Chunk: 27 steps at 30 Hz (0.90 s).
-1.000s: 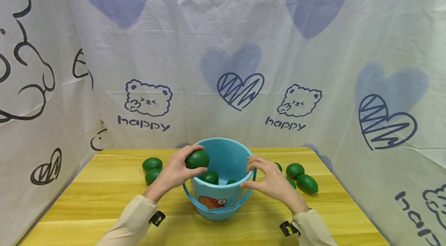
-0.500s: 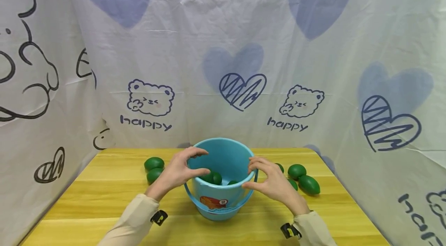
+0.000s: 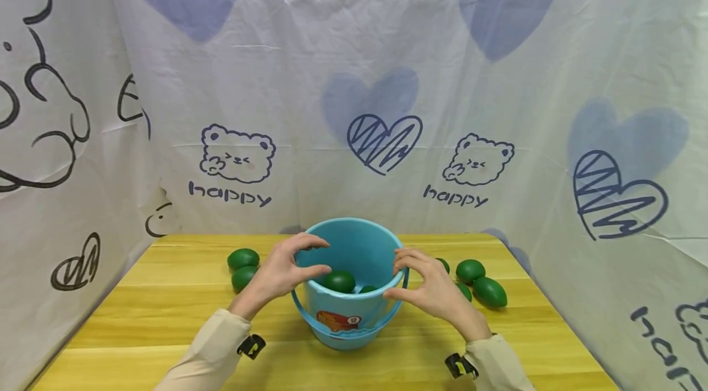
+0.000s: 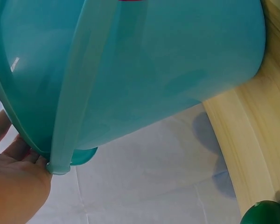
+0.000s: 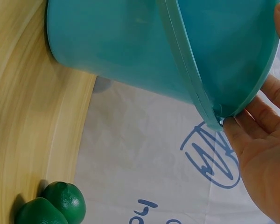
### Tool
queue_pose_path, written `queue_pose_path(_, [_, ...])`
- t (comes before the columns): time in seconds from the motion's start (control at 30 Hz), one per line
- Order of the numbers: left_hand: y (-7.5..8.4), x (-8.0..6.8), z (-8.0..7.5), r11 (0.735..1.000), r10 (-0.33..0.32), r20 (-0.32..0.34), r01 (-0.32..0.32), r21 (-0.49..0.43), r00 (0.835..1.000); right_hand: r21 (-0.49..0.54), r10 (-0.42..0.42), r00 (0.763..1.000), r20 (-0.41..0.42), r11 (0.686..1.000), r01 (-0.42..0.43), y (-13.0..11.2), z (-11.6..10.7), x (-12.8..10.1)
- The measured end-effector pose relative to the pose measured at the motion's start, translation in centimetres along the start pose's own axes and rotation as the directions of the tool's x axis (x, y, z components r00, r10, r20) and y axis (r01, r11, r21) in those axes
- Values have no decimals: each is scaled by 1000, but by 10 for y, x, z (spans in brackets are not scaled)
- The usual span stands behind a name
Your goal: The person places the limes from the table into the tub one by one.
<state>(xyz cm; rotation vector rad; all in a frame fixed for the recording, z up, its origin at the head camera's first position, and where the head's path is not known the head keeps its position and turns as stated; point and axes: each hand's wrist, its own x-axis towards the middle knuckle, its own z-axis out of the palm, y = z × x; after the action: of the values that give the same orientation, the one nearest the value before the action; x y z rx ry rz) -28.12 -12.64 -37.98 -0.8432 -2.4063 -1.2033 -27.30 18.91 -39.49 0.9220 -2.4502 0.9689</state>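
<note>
The blue bucket (image 3: 354, 292) sits upright near the middle of the wooden table (image 3: 166, 317), mouth facing straight up, so its long axis is vertical. Its thin handle is flopped down against the near side instead of standing up. There's a red and white sticker on the near wall.

The left hand (image 3: 282, 271) is at the left rim with the fingers curved over the edge and the thumb underneath, nothing pinched in it that I can see. In the left wrist view the palm (image 4: 14, 186) sits right at the spot where the handle joins the rim. The right hand (image 3: 431, 286) mirrors it on the right rim, fingers loosely curled over the top, thumb near the outer wall. The right wrist view has those fingers (image 5: 259, 116) just at the rim and handle joint. Whether either hand is really squeezing the rim, I can't tell.

Inside the bucket there's a green fruit (image 3: 338, 281) lying on its side, and a bit of another one peeking out beside it. Two more green ones (image 3: 243, 259) lie on the table to the left, one farther and one nearer. A small bunch (image 3: 489, 291) lies to the right of the bucket, with the nearest one pointing left to right.

Behind it all hangs a white cloth (image 3: 354, 71) with hearts and bears printed on it.
</note>
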Motion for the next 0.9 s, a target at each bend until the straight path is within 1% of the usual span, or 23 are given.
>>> queue_pose_path(0.1, [0,-1,1,1000,13,-26,-13,-6,1000,-2,2,1000,1,1000,-2,0,-1,0])
queue_pose_path(0.3, [-3,-3,1,999,12,-83,-17,-48,996,0,6,1000,9,1000,-6,0,-1,0])
queue_pose_path(0.47, [-7,-5,-2,998,17,-158,-25,-50,987,-4,6,1000,7,1000,-6,1,0,-1])
queue_pose_path(0.57, [-9,-6,-5,999,15,-189,-25,-48,982,-4,8,1000,6,1000,-8,0,0,0])
queue_pose_path(0.8, [-11,-9,-10,999,-12,-193,2,-50,981,-1,11,1000,4,1000,-11,-1,1,0])
queue_pose_path(0.9, [-12,-10,-13,999,-22,-210,12,-46,977,-3,7,1000,1,1000,-7,0,1,1])
